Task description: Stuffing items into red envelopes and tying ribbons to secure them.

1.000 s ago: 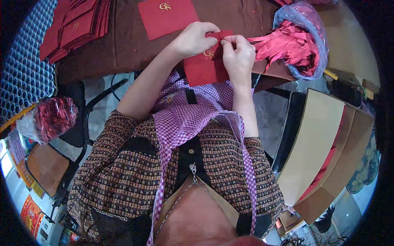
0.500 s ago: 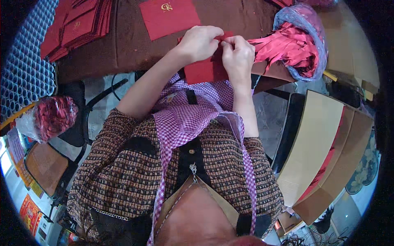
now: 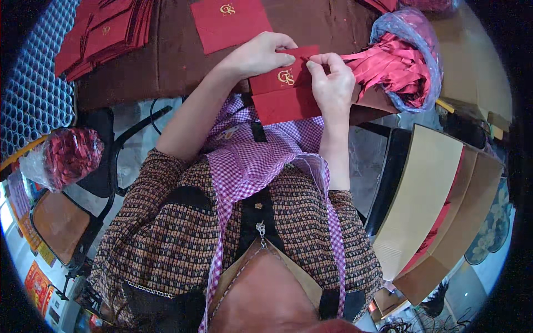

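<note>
A flat red paper piece, like a folded gift bag, lies in front of me over the table's near edge. It bears a gold emblem, and a crease separates its upper panel from its plain lower one. My left hand is closed on its upper left part, thumb and fingers bent over the edge. At its upper right, my right hand pinches near a small dark spot on the panel; whatever thin thing lies between those fingertips is too small to make out. Just right of that hand, red ribbon strips spill from a clear plastic bag.
Another flat red piece lies farther off on the brown tablecloth. Overlapping stacks of red pieces sit at the far left. An open cardboard box stands at right; a plastic-wrapped red bundle is at left.
My hands have moved apart, the right one shifting right and slightly nearer me. The gold emblem on the held piece is now uncovered, and the piece has slid slightly toward me.
</note>
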`<state>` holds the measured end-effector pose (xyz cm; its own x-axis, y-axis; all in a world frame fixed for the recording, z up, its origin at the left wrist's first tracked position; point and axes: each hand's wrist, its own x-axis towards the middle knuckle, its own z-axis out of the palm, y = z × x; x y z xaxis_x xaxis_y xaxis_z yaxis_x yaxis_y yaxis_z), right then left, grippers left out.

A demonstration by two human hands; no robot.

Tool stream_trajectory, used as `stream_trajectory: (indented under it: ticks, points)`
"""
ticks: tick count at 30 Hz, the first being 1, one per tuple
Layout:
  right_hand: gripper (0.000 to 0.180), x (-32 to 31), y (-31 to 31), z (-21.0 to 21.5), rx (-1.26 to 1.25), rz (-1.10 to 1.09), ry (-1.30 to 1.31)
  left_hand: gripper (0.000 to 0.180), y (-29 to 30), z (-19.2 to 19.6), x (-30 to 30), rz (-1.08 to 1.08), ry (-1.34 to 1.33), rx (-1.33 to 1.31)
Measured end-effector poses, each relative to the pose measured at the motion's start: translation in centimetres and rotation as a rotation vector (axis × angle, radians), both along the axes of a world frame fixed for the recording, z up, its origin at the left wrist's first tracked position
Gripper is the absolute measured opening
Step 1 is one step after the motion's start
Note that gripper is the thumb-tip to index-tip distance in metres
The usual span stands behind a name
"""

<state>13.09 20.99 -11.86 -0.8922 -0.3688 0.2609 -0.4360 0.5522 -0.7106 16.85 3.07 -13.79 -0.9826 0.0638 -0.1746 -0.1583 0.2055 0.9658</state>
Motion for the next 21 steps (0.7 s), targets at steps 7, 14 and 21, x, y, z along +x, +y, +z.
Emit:
stream_trajectory:
  ticks: [7, 14, 21]
  points:
    - [0.011, -0.1, -0.2, -0.4, 0.032, 0.048, 0.099, 0.023, 0.3, 0.0, 0.0, 0.028, -0.054, 0.004]
    - [0.009, -0.3, -0.1, -1.1, 0.044, 0.055, 0.183, 0.025, 0.3, -0.2, 0.0, 0.058, -0.118, 0.086]
    - [0.009, -0.3, -0.2, -1.0, 0.044, 0.081, 0.217, 0.027, 0.6, 0.0, 0.0, 0.034, -0.137, 0.120]
